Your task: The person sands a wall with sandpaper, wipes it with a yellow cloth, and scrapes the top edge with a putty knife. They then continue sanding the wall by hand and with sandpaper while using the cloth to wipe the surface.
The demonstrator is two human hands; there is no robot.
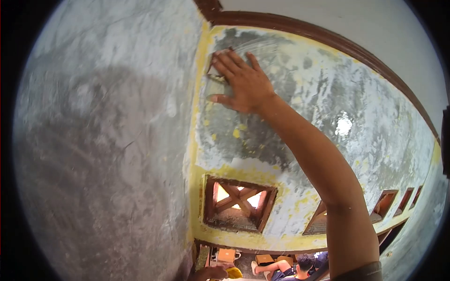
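My right hand (246,86) is pressed against the patchy grey and white wall (323,93), near the inner corner. Under its fingers is a small piece of sandpaper (214,70), brown with pale dust on it. The thumb is held apart, lower on the wall. Pale curved scuff marks run beside the fingertips. At the bottom edge, my left hand (213,272) is only partly in view, with its fingers closed around a yellow object (234,272) whose kind I cannot make out.
A grey wall (108,164) rises close on the left. Brown trim (300,30) runs along the ceiling. Below is a wooden-framed vent opening (240,203) with crossed bars, and more openings continue right. Far below, a person (300,269) sits near cardboard boxes (226,255).
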